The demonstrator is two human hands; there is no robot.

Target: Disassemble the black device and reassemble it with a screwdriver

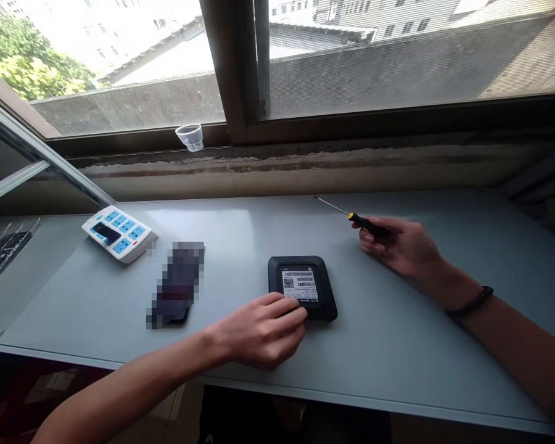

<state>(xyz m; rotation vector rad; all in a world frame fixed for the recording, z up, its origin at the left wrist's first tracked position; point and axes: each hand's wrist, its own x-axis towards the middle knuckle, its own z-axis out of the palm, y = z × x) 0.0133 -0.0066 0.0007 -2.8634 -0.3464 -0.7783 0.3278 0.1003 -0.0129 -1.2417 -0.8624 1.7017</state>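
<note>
A flat black square device [325, 290], perhaps a set-top box or router, lies on the table with its white printed label [300, 285] facing up. My left hand [266, 330] is closed at its near-left corner, the curled fingers against that edge; the hand covers the corner and the thumb is hidden. Off to the right, my right hand [400, 246] is wrapped round the black and yellow handle of a screwdriver [370, 226]. Its thin metal shaft points up and left, above the table and apart from the device.
A white power strip [136, 254] with blue sockets and a black plug stands at the back left. Nearer lies a dark, pixelated object [178, 283]. A clear plastic cup [192, 137] sits on the window ledge. Metal frame bars [50, 151] rise at the left.
</note>
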